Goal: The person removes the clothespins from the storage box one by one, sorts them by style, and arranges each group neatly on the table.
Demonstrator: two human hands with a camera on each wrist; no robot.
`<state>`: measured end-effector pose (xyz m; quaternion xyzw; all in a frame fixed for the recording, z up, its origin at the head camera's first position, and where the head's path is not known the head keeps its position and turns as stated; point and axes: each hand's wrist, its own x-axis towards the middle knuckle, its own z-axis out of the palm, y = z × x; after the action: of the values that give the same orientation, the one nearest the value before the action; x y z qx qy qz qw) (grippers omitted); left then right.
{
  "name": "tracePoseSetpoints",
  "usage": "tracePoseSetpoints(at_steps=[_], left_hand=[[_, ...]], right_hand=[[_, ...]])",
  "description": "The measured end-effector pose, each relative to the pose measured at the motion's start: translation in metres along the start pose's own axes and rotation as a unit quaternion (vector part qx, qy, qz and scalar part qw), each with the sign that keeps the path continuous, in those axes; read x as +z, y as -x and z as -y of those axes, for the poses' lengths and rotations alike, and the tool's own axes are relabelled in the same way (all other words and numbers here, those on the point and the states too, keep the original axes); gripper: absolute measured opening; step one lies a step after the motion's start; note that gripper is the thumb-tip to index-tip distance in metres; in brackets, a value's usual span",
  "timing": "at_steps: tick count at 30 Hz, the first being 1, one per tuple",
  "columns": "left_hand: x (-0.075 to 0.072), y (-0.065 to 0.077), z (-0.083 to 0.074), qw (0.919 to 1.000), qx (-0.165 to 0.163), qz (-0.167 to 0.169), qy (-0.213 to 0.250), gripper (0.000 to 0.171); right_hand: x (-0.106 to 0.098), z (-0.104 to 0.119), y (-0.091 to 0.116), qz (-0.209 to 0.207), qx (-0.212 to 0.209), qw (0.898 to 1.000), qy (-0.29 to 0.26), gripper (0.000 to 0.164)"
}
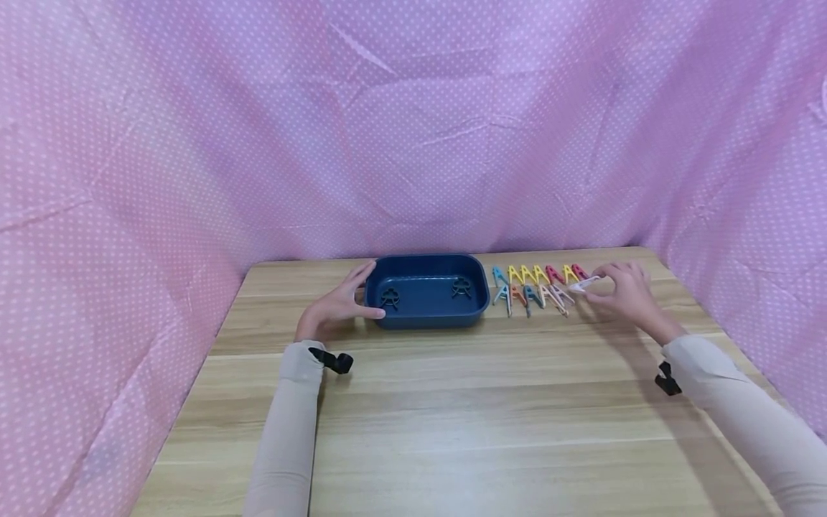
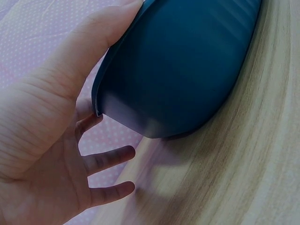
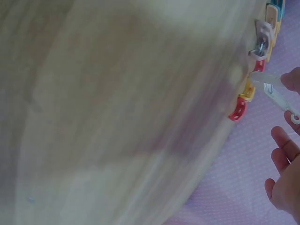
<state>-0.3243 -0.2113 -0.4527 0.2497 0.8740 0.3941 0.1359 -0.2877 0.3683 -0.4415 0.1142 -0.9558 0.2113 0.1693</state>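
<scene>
A dark blue basin (image 1: 429, 321) sits toward the back of the table, and my left hand (image 1: 339, 300) spans its left end. The thumb lies along the rim and the other fingers are spread, two of them clear of the wall in the left wrist view. My right hand (image 1: 625, 291) pinches a white clothespin (image 1: 581, 283) between thumb and fingertips, just right of the other pegs; in the right wrist view the clothespin (image 3: 276, 97) hangs with its jaws pointing at the rows. Two dark green cut-out shapes (image 1: 461, 288) show on the basin's floor.
Right of the basin, clothespins lie in two rows: a back row with yellow pegs (image 1: 525, 273), red and blue ones, and a front row with a teal peg (image 1: 532, 295), orange and pale ones. Pink dotted cloth (image 1: 439, 143) hangs behind the wooden table (image 1: 446, 416).
</scene>
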Motion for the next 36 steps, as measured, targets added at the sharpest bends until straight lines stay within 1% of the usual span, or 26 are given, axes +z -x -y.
tracePoseSetpoints(at_steps=[7,11,14,20,23,27,30,36], left_hand=[[0.000,-0.003,0.002,1.0000,-0.003,0.000,0.006,0.113],[0.001,-0.004,0.000,0.9999,-0.007,0.001,0.011,0.112],[0.000,-0.001,-0.009,0.9998,-0.011,0.005,0.015,0.111],[-0.007,0.013,-0.037,0.9995,-0.014,0.016,0.021,0.109],[-0.009,0.015,-0.040,0.9994,-0.012,0.017,0.026,0.108],[-0.004,0.005,-0.014,0.9998,-0.008,0.009,0.018,0.111],[-0.001,-0.001,0.002,0.9999,-0.007,0.003,0.008,0.112],[-0.001,0.000,0.001,0.9999,-0.011,0.002,0.006,0.113]], right_hand=[[0.001,-0.007,0.005,0.023,0.040,0.999,-0.010,0.041],[0.003,-0.009,0.007,0.045,0.053,0.998,0.010,0.042],[0.005,-0.010,0.008,0.059,0.056,0.996,0.031,0.040],[0.012,-0.009,0.009,0.073,0.055,0.994,0.057,0.037],[0.015,-0.010,0.009,0.078,0.053,0.994,0.064,0.035],[0.017,-0.009,0.010,0.089,0.054,0.992,0.067,0.034],[0.017,-0.007,0.010,0.096,0.055,0.991,0.070,0.034],[0.019,-0.006,0.010,0.103,0.056,0.990,0.082,0.034]])
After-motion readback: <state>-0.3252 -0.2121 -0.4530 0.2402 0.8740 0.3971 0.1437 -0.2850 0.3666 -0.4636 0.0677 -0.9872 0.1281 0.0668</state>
